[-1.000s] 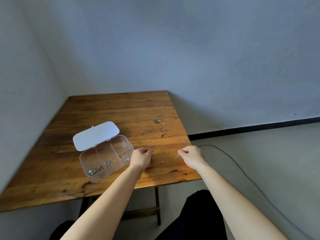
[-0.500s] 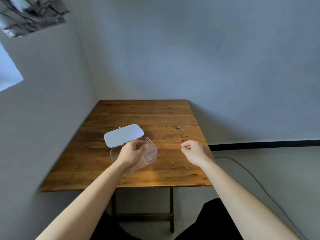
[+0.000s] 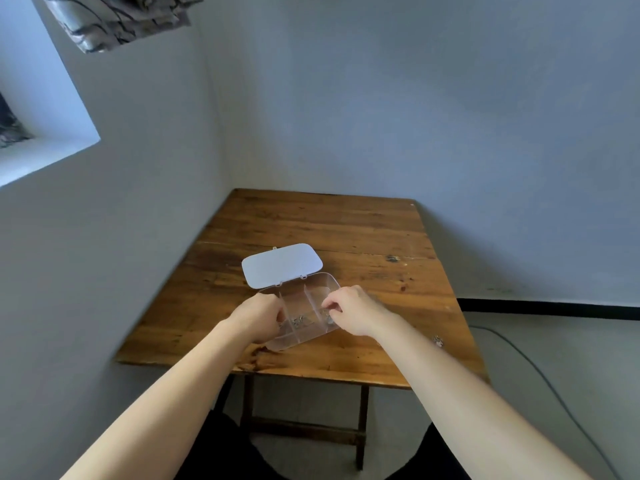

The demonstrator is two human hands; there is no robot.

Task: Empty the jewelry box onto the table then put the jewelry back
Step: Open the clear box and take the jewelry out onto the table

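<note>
The clear plastic jewelry box [image 3: 313,336] lies near the front of the wooden table [image 3: 346,230], its white lid [image 3: 282,264] open and tipped back. Dividers split it into compartments. Small silver jewelry [image 3: 298,320] rests in the middle compartment. My left hand [image 3: 258,315] grips the box's left end. My right hand [image 3: 355,308] hovers over the right compartment, fingertips pinched together on a tiny jewelry piece that is hard to make out. Another small jewelry piece [image 3: 437,340] lies on the table to the right, near the edge.
The table stands in a corner, with walls close on the left and behind. A dark cable [image 3: 540,372] runs across the floor to the right. A window recess [image 3: 41,140] is at the upper left.
My left hand went from the tabletop to the box's left end and took hold of it. My right hand lifted off the table and moved left over the right compartment. The view turned right.
</note>
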